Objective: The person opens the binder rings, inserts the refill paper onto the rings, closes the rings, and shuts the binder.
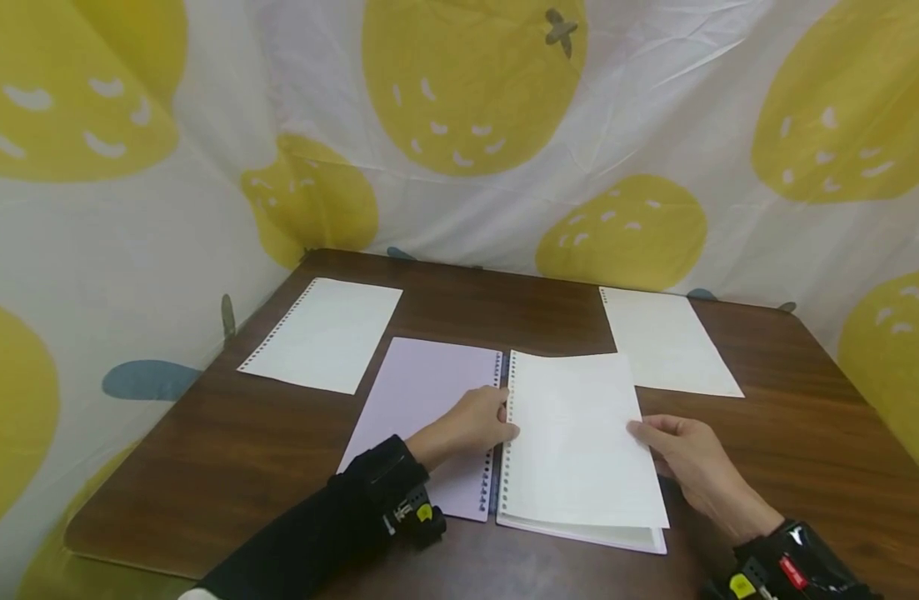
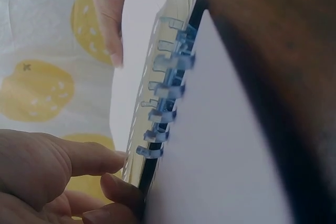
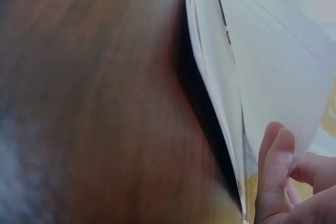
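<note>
A loose-leaf notebook with a lilac cover (image 1: 429, 371) lies open on the table. Above its right-hand pages is a white punched sheet (image 1: 579, 433), raised a little off the stack. My left hand (image 1: 470, 421) pinches the sheet's holed edge, close to the spine. At the opposite edge, my right hand (image 1: 687, 462) holds the sheet between thumb and fingers. The left wrist view shows the blue plastic binder rings (image 2: 169, 91) standing unfastened along the spine, with the sheet's holes beside them. Part of the cover is hidden behind my left forearm.
Two more white sheets lie on the brown table (image 1: 204, 483): one punched sheet (image 1: 327, 333) at the back left, another sheet (image 1: 672, 342) at the back right, partly behind the held sheet. A white curtain (image 1: 474, 208) with yellow fruit surrounds the table's back and sides.
</note>
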`<action>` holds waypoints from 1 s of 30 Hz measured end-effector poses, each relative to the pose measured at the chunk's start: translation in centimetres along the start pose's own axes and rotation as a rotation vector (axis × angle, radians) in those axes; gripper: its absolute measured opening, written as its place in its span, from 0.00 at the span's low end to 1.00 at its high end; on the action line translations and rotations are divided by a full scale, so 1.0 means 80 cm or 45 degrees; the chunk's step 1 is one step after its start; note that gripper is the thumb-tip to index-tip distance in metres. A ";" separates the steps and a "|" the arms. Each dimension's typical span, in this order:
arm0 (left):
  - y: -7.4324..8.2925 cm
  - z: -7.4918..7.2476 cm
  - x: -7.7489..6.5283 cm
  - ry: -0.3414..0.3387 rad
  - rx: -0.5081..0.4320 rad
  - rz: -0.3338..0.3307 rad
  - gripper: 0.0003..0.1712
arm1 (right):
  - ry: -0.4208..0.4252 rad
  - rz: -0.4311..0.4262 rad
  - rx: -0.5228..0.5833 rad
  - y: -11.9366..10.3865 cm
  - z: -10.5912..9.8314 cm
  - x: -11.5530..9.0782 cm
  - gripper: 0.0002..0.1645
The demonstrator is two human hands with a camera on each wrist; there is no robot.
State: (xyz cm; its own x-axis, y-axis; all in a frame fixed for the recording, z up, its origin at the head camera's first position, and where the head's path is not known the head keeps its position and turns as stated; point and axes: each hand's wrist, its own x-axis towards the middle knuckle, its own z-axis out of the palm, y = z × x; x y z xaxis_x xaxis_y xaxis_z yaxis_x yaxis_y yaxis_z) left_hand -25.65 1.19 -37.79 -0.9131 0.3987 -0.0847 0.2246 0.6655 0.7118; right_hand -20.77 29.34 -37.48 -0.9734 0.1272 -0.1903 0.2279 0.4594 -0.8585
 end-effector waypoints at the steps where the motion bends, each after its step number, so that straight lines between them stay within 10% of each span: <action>1: 0.000 0.000 0.001 -0.001 0.006 0.002 0.08 | 0.001 0.000 0.007 0.000 0.000 0.000 0.34; 30: 0.001 -0.002 0.001 -0.034 0.060 -0.036 0.09 | -0.043 -0.010 0.071 -0.001 -0.002 0.000 0.33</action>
State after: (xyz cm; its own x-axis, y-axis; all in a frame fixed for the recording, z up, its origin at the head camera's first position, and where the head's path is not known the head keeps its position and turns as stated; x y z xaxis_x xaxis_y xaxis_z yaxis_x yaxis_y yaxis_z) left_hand -25.77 1.22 -37.62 -0.9102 0.3955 -0.1232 0.2152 0.7056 0.6752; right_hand -20.75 29.42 -37.34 -0.9756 0.0938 -0.1986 0.2197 0.4102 -0.8851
